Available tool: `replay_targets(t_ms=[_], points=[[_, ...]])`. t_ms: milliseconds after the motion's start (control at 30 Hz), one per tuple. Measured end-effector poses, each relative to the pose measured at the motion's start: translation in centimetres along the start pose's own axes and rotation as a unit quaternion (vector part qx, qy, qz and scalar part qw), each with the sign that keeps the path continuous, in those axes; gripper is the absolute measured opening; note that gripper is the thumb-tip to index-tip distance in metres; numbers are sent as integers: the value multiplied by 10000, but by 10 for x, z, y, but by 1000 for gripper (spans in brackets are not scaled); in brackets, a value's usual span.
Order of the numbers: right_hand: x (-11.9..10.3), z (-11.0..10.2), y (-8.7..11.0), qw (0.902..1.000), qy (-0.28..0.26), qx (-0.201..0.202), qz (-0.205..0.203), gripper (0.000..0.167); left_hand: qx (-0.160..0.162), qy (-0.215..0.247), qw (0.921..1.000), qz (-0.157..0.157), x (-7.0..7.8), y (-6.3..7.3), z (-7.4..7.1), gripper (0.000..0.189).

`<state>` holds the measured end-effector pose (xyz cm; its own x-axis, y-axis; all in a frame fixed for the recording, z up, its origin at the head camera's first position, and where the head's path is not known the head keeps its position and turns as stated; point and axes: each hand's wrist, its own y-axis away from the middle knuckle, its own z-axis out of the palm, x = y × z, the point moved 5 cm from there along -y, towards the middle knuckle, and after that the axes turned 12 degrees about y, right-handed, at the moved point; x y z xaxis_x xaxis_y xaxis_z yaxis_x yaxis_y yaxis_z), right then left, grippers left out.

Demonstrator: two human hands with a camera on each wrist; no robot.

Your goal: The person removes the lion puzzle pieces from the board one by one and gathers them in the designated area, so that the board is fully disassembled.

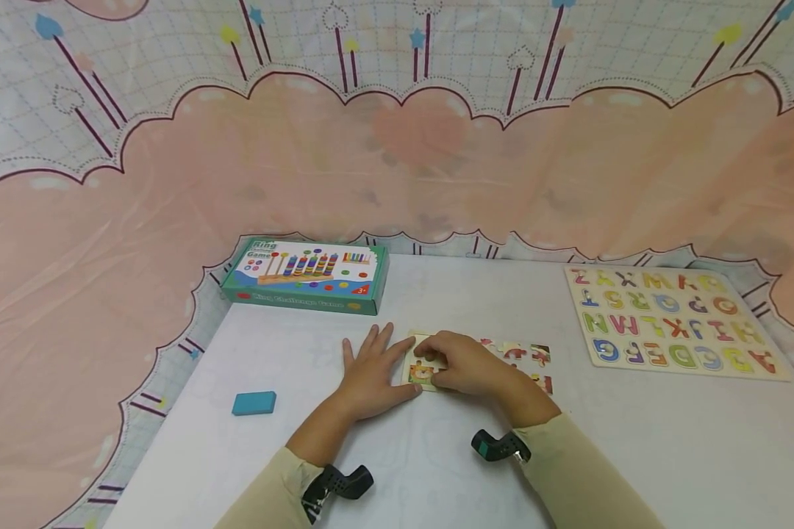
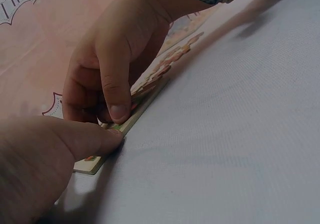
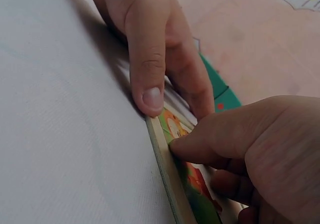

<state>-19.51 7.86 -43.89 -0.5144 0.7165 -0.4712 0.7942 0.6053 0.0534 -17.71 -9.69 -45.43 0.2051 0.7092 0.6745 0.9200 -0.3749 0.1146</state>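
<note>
A small wooden jigsaw board point(image 1: 407, 371) lies in front of me, with an orange animal picture point(image 1: 421, 372) showing at its left end. My left hand point(image 1: 370, 378) spreads its fingers flat on the table. Its thumb and forefinger touch the board's left end. Over the board, my right hand point(image 1: 473, 371) bends its fingers and thumb about a puzzle piece point(image 3: 197, 181), mostly hidden under it. In the right wrist view the thumb rests on the picture beside the pale rim. Loose jigsaw pieces point(image 1: 514, 351) lie to the right, partly behind the right wrist.
A green ring game box point(image 1: 304, 275) stands at the back left. Nearer on the left is a blue block point(image 1: 254, 403). A wooden alphabet board point(image 1: 675, 319) with coloured letters lies at the right. A patterned cloth point(image 1: 397, 169) hangs behind the white table.
</note>
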Motion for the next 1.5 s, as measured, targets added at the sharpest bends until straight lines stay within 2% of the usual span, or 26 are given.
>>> replay_targets(t_ms=[100, 433, 700, 1133, 1500], points=[[1, 1, 0, 9998, -110, -16, 151, 35, 4, -11, 10000, 16, 0, 0, 0, 80], [4, 5, -1, 9993, -370, 47, 102, 35, 65, -109, 9999, -13, -5, -1, 5, 81], [6, 6, -2, 9991, -409, 12, 117, 35, 86, -94, 9999, 14, -3, -1, 5, 81], [2, 5, -2, 9959, -825, 11, 373, 36, 96, -93, 9999, -17, -4, -1, 5, 82], [1, 5, 1, 9939, -1050, 87, 327, 28, 119, -79, 9999, -1, -3, -1, 4, 81]])
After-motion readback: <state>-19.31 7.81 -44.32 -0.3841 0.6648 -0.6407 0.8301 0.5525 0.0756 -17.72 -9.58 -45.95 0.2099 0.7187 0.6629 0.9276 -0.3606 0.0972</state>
